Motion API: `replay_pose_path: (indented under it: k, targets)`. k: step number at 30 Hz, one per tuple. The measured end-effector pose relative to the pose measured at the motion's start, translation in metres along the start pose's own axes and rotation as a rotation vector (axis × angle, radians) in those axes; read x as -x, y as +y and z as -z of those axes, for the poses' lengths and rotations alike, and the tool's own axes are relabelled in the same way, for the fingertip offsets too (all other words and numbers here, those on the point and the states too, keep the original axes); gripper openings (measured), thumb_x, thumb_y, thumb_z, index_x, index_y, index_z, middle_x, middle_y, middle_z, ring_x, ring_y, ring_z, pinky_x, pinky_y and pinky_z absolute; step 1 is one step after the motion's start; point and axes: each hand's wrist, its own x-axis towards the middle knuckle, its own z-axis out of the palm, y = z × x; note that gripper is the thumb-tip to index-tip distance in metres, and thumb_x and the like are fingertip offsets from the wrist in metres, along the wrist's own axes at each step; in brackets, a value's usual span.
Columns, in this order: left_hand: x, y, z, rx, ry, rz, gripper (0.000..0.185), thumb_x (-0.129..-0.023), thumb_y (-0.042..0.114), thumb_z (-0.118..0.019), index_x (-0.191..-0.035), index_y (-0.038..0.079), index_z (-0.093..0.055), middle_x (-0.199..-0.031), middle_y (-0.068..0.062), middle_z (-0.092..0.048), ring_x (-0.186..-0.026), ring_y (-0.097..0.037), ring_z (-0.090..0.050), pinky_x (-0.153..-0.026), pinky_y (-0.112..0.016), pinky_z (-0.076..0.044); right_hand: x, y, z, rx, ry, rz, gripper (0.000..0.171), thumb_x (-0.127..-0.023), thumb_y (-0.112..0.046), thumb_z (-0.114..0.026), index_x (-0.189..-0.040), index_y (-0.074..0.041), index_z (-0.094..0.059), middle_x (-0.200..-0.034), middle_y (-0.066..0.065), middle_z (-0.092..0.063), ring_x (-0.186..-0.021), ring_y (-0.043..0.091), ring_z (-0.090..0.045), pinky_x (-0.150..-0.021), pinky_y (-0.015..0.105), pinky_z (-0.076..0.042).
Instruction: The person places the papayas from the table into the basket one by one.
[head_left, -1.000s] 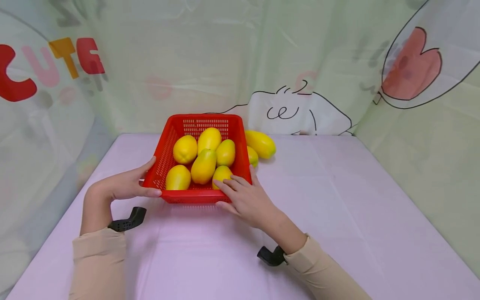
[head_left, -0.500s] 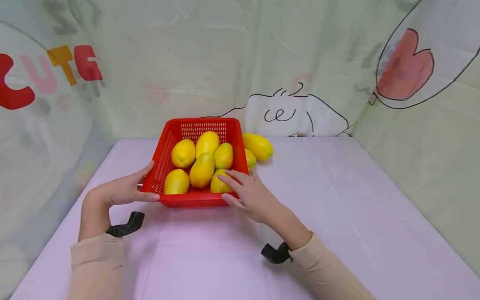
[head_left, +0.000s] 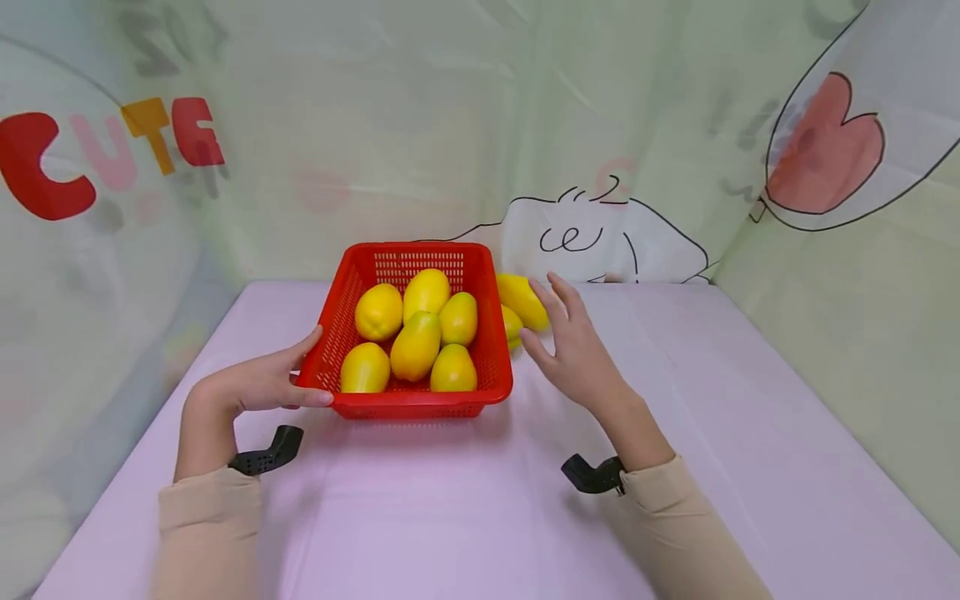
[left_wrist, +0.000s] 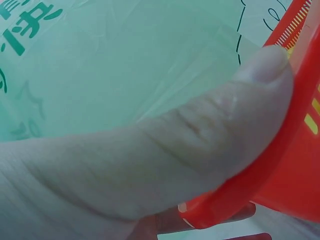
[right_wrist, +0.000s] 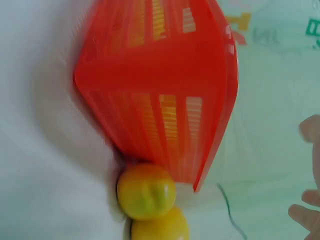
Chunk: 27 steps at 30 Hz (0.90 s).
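Note:
A red plastic basket (head_left: 420, 406) with slotted sides stands on the table, several smooth yellow mango-like fruits (head_left: 416, 347) lying in it. My left hand (head_left: 258, 383) grips its near left corner; the left wrist view shows the thumb (left_wrist: 200, 135) along the rim and fingers beneath. To the right of the basket, my right hand (head_left: 577, 354) is raised with fingers spread, holding nothing. Its fingertips overlap the edge of a long yellow fruit (head_left: 521, 298) in the head view. A second, greener fruit (right_wrist: 146, 191) lies against the basket's right side, partly hidden from the head view.
A pale lilac cloth covers the table (head_left: 720, 433). Thin printed curtains (head_left: 375, 125) enclose it at the back and both sides. A black wrist camera mount (head_left: 592, 475) sits on the right wrist, another mount (head_left: 270, 452) on the left.
My right hand has left the basket's near right corner and moved right and away from me, fingers opening out. The left hand keeps its grip; the basket's contents look unchanged.

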Motion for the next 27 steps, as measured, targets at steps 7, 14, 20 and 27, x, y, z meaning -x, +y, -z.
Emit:
replay_pose_path:
  k: [7,14,20,27]
  targets:
    - [-0.004,0.001,-0.006,0.0,-0.007,0.022,0.113,-0.078,0.048,-0.073,-0.153,0.02,0.008,-0.158,-0.021,-0.007,-0.122,-0.034,-0.042,-0.089,-0.039,-0.053,-0.008,0.036,-0.012,0.001,0.017,-0.088,0.072,-0.089,-0.022,-0.064,-0.15,-0.019,-0.025,-0.154,0.017,-0.015,-0.138,0.039,-0.028,-0.1,0.057,-0.042]
    - [0.002,-0.004,-0.008,0.0,0.003,0.053,0.115,-0.076,0.048,-0.074,-0.153,0.019,0.006,-0.157,-0.021,-0.01,-0.125,-0.035,-0.038,-0.088,-0.04,-0.053,-0.026,0.059,-0.037,-0.047,-0.052,-0.163,0.075,-0.087,-0.025,-0.065,-0.15,-0.019,-0.025,-0.155,0.018,-0.009,-0.139,0.042,-0.025,-0.103,0.059,-0.038]
    - [-0.004,-0.002,-0.011,0.006,0.001,0.042,0.117,-0.074,0.05,-0.076,-0.154,0.019,0.004,-0.157,-0.019,-0.015,-0.126,-0.034,-0.038,-0.087,-0.04,-0.054,-0.032,0.084,-0.051,-0.052,-0.093,-0.244,0.076,-0.086,-0.027,-0.064,-0.151,-0.02,-0.025,-0.155,0.018,-0.003,-0.139,0.043,-0.022,-0.102,0.063,-0.036]
    - [-0.001,0.004,-0.001,-0.002,0.024,0.012,0.115,-0.077,0.048,-0.074,-0.153,0.019,0.007,-0.157,-0.02,-0.013,-0.127,-0.036,-0.038,-0.087,-0.041,-0.054,-0.048,0.092,-0.067,-0.049,-0.151,-0.225,0.081,-0.08,-0.018,-0.067,-0.15,-0.024,-0.026,-0.156,0.012,0.006,-0.14,0.043,-0.013,-0.104,0.067,-0.031]
